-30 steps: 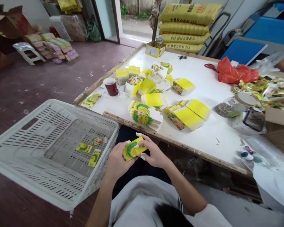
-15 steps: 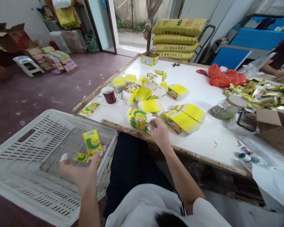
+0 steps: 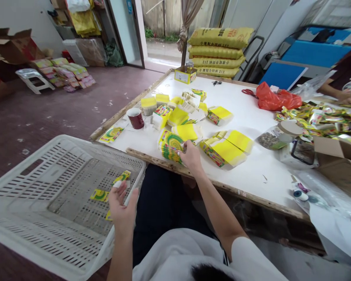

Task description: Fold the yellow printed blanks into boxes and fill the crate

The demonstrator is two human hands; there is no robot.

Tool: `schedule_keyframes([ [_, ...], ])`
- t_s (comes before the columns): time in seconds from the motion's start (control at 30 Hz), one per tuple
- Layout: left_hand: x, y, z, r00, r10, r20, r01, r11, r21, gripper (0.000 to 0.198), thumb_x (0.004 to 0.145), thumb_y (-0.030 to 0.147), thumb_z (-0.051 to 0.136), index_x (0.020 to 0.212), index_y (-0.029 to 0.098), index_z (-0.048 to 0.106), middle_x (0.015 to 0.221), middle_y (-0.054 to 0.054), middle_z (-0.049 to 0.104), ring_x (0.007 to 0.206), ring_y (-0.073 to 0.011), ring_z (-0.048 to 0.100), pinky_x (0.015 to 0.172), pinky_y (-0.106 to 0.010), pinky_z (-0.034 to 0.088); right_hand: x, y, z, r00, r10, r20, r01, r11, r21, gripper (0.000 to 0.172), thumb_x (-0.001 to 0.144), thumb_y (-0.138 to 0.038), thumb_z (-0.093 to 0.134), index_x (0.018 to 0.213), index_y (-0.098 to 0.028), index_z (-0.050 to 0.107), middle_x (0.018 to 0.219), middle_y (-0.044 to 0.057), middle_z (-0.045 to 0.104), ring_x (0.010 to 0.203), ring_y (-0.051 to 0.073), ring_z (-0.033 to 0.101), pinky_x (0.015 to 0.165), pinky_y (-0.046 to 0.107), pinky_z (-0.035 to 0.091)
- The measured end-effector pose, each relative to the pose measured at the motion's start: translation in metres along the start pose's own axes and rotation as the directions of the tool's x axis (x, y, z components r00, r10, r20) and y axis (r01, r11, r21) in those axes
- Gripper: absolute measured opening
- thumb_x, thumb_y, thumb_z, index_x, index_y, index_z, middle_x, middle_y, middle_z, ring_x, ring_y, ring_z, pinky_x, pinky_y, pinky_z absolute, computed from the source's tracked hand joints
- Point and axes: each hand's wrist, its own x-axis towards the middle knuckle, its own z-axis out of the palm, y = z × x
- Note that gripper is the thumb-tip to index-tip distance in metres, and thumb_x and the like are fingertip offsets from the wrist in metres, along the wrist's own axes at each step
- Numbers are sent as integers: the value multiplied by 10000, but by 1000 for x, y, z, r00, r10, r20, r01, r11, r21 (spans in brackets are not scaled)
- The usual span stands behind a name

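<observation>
My left hand (image 3: pixel 123 205) hovers over the right side of the white plastic crate (image 3: pixel 26 212), fingers apart and holding nothing. Below it, a yellow-and-green card (image 3: pixel 99 194) and a few more lie on the crate floor. At the table's front edge, my right hand (image 3: pixel 190 157) has thumb and fingers pinched on a card at the right end of a stack of yellow-and-green printed cards (image 3: pixel 168 145). White coverings show on fingertips of both hands. More bundles of yellow cards (image 3: pixel 232 146) sit to the right of and behind that stack.
A dark red mug (image 3: pixel 135 118) stands near the table's left edge. To the right are a red plastic bag (image 3: pixel 276 96), a lidded jar (image 3: pixel 276 134), an open cardboard box (image 3: pixel 339 166) and a heap of shiny packets (image 3: pixel 324 117). Another person's hand (image 3: pixel 349 97) is beyond the heap.
The card that was at my left hand has been let go and lies in the crate. That hand has moved right toward the table. My right hand has shifted slightly left along the stack.
</observation>
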Motion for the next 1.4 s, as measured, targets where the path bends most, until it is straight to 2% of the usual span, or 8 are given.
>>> schedule_keyframes([
  [0.17,-10,3,21,983,-39,178,119,878,-464,667,634,629,826,1124,209,654,1198,-98,664,1129,-237,621,931,-340,527,-38,-18,-9,999,-37,23,34,992,118,236,781,-206,606,929,-227,424,793,-18,555,675,153,521,663,288,413],
  [0.27,-17,18,40,975,-50,217,179,756,-630,789,527,779,788,1091,235,695,1139,-80,684,1092,-262,632,915,-373,541,-83,-29,-1,942,-157,297,39,929,369,225,740,-160,568,908,-235,438,738,-49,512,609,125,486,588,245,389],
  [0.4,-23,42,54,970,-145,193,239,699,-674,841,580,888,647,1053,196,697,1000,-88,680,962,-274,653,850,-404,556,-134,-36,21,815,-207,541,-154,823,547,244,718,-153,598,861,-236,419,752,-56,512,605,97,453,549,211,352],
  [0.53,-21,51,52,967,-180,181,255,646,-719,802,545,923,623,834,175,629,721,-10,534,656,-156,527,673,-315,524,-156,-36,35,807,-179,562,-271,734,623,310,724,-214,686,908,-234,438,783,-59,506,625,89,419,550,205,343],
  [0.7,-20,46,50,960,-263,100,255,660,-707,741,590,908,617,733,191,501,623,51,393,531,-89,367,527,-231,414,-161,-34,39,777,-161,609,-296,760,579,518,649,-283,814,1040,-234,478,795,-71,512,600,80,401,517,200,321],
  [1.0,-31,35,57,931,-323,168,355,703,-616,652,588,763,771,881,186,691,893,-37,710,814,-179,676,738,-283,564,-133,-25,17,903,-121,411,-182,761,623,178,804,-312,661,927,-197,605,788,-18,590,682,116,490,641,243,401],
  [1.1,-37,30,60,922,-351,162,375,711,-595,438,634,532,876,839,179,717,843,-22,744,762,-150,699,708,-242,562,-131,-22,14,914,-91,395,-208,731,650,130,826,-315,634,871,-195,609,786,-10,618,696,122,528,648,246,422],
  [1.4,-31,24,53,943,-306,133,325,749,-578,411,601,474,913,840,182,748,796,-20,763,702,-128,704,668,-206,574,-130,-11,16,922,-155,355,-87,810,580,91,833,-204,581,860,-196,667,796,-7,662,716,129,586,666,247,453],
])
